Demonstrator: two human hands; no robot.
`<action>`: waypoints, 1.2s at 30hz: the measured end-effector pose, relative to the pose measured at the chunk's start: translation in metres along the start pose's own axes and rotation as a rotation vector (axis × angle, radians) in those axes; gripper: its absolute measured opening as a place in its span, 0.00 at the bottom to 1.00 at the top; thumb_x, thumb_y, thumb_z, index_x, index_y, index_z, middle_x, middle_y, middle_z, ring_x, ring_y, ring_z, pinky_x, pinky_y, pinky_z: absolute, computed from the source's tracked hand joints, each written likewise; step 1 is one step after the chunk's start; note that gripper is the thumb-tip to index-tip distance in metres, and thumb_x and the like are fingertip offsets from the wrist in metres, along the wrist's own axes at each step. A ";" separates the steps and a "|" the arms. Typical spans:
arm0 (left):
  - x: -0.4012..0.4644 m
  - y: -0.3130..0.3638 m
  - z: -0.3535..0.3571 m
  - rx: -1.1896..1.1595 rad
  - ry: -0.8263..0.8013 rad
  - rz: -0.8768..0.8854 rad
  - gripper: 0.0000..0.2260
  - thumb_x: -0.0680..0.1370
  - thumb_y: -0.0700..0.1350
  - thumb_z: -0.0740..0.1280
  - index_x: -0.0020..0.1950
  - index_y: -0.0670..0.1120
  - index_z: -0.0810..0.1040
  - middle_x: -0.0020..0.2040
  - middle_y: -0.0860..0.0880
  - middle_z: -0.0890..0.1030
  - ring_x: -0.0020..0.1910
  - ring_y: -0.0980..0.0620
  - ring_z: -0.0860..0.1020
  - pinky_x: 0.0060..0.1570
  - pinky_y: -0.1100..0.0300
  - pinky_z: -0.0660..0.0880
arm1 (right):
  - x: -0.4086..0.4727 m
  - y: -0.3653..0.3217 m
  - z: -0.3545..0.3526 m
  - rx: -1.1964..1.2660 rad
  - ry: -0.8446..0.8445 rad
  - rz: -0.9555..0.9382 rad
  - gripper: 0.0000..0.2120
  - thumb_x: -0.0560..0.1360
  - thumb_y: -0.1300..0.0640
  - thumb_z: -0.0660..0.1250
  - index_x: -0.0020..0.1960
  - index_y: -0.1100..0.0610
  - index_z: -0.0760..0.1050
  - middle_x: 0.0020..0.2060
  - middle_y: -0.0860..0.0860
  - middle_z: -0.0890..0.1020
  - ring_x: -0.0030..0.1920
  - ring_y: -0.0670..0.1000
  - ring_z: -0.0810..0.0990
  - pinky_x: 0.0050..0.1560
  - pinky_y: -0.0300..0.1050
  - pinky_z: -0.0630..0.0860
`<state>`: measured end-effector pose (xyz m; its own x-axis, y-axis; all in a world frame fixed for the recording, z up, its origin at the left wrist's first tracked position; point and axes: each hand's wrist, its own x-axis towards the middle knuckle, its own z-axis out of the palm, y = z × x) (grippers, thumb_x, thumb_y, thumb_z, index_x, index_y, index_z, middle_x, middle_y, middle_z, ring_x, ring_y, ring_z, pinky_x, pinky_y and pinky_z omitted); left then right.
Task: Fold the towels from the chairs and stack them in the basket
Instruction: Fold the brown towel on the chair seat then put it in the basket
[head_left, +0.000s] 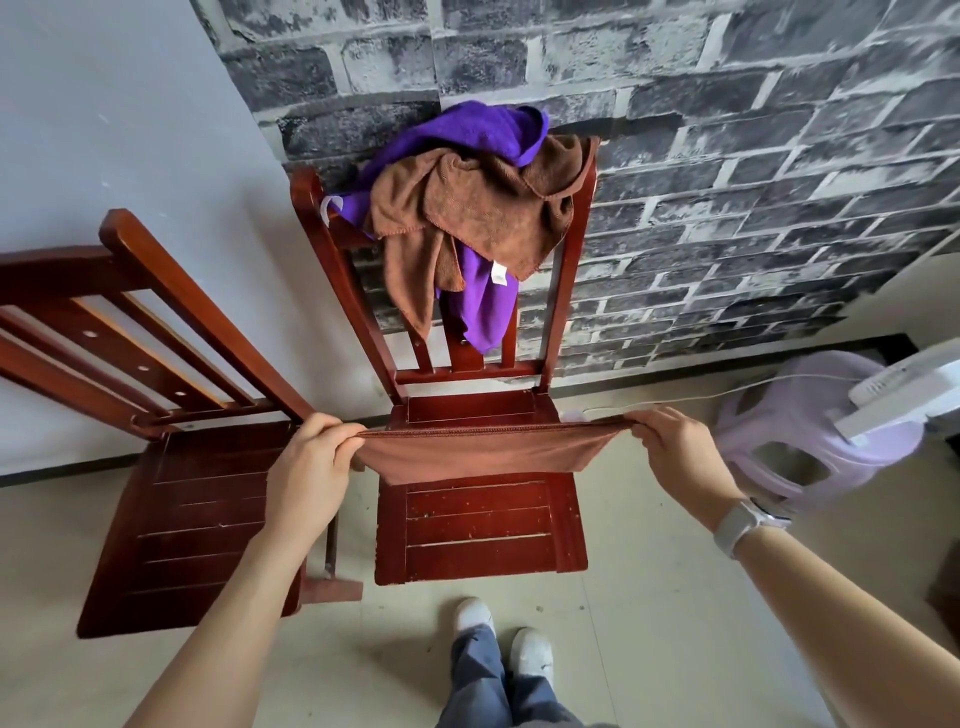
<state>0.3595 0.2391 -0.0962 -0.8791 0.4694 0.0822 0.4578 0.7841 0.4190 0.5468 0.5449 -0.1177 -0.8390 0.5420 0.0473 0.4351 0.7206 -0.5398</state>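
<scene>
I hold a brown towel (483, 451) stretched flat between both hands above the seat of the middle wooden chair (483, 530). My left hand (306, 467) pinches its left corners and my right hand (680, 457) pinches its right corners. The towel looks folded over, hanging only a short way down. On the backrest of that chair hang another brown towel (467, 213) and a purple towel (488, 130), bunched together. No basket is in view.
A second wooden chair (171, 499) stands at the left, its seat bare. A pale purple plastic stool (810, 441) with a white device (904, 395) and cable on it stands at the right. A brick-patterned wall is behind. My feet are on the tiled floor below.
</scene>
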 end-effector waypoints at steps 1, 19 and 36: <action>-0.002 0.002 -0.002 0.027 0.019 0.001 0.08 0.77 0.40 0.64 0.52 0.43 0.82 0.50 0.46 0.78 0.49 0.45 0.77 0.42 0.54 0.73 | -0.001 -0.001 -0.001 -0.031 -0.002 -0.006 0.09 0.75 0.66 0.63 0.52 0.63 0.80 0.46 0.60 0.83 0.44 0.61 0.81 0.48 0.47 0.77; -0.083 -0.026 0.008 -0.041 -0.069 -0.050 0.06 0.73 0.41 0.70 0.46 0.39 0.81 0.40 0.44 0.82 0.41 0.47 0.78 0.39 0.59 0.72 | -0.067 0.002 0.007 0.057 -0.288 0.211 0.05 0.73 0.65 0.64 0.40 0.58 0.73 0.39 0.53 0.75 0.40 0.53 0.73 0.38 0.39 0.62; -0.128 -0.020 0.043 -0.430 -0.146 -0.381 0.06 0.77 0.37 0.61 0.51 0.36 0.75 0.45 0.41 0.78 0.44 0.46 0.74 0.45 0.60 0.66 | -0.115 0.023 0.026 0.180 -0.181 0.235 0.05 0.77 0.65 0.55 0.50 0.60 0.68 0.37 0.57 0.77 0.36 0.61 0.73 0.40 0.53 0.71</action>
<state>0.4681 0.1804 -0.1537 -0.9299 0.2621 -0.2579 -0.0076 0.6875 0.7262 0.6448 0.4881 -0.1570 -0.7743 0.5866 -0.2372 0.5721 0.4890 -0.6585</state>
